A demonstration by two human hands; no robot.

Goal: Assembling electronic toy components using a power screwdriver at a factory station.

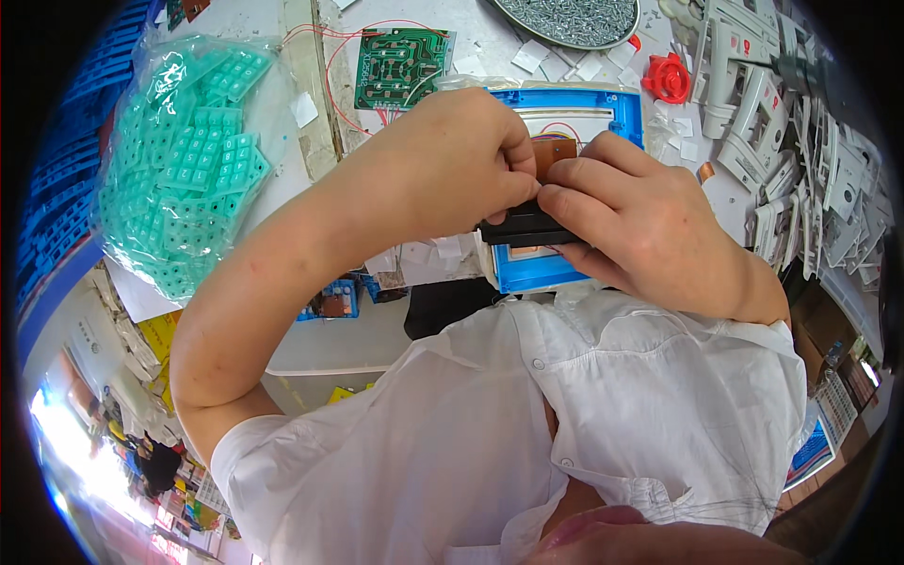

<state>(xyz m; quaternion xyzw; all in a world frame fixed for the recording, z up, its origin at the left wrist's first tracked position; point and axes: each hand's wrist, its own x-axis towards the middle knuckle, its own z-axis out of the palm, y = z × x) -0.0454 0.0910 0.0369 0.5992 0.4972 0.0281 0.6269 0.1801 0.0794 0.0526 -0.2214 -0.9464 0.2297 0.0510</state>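
Both my hands meet over a blue plastic housing (623,111) on the table. My right hand (645,221) grips a long black plastic part (529,227) lying across the housing, with its thumb beneath and fingers on top. At the upper edge of that part, my left hand (461,160) is closed in a pinch; what its fingertips hold is hidden. Between the hands a brown circuit board (556,151) shows, with a thin red wire above it. Beyond my left hand lies a green circuit board (400,68) with red wires.
A clear bag of turquoise rubber keypads (202,155) is at the left, beside stacked blue plastic parts (66,179). A tray of small screws (570,21) stands at the back. A red plastic piece (667,78) and piled white plastic parts (753,122) lie at the right.
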